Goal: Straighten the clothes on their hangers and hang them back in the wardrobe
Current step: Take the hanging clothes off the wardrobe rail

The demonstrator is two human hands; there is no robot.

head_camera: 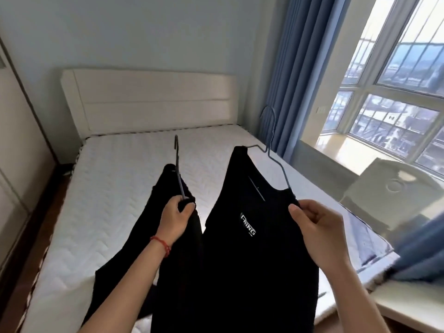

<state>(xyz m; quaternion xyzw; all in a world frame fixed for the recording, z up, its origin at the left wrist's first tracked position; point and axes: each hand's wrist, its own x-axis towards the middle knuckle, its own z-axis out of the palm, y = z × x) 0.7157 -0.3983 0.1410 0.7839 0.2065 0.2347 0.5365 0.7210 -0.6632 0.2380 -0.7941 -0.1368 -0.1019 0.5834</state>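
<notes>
- Left hand [179,216] is gripping one hanger [179,175] at centre frame, keeping its garment [173,236] lifted.
- Right hand [317,224] is pinching the shirt [242,248] shoulder, apparently to square it on its wire hanger [271,150].

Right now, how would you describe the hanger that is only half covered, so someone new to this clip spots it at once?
Start at the white bed and find the two black garments held above it. The one nearer the window, a black top with a white logo, is pinched at its shoulder by the right hand. Its grey wire hanger juts out bare, unlike the other hanger, gripped by the left hand.
</notes>
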